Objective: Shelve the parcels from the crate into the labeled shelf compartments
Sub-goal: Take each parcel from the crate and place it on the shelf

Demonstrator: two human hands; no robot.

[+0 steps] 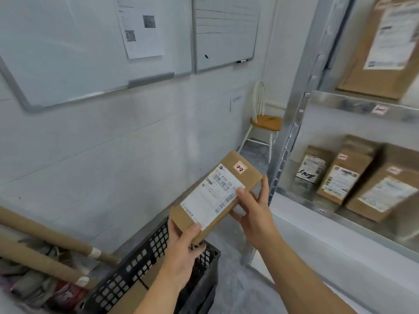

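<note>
L grip (183, 252) & R grip (254, 214) both pinch parcel (215, 196), thumbs on top.

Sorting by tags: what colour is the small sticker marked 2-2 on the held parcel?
The sticker is pale pink, red-edged; head view.

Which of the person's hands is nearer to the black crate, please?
Left. The left hand holds the parcel by its lower end, just above the crate; the right hand holds its side higher up, toward the shelf.
</note>
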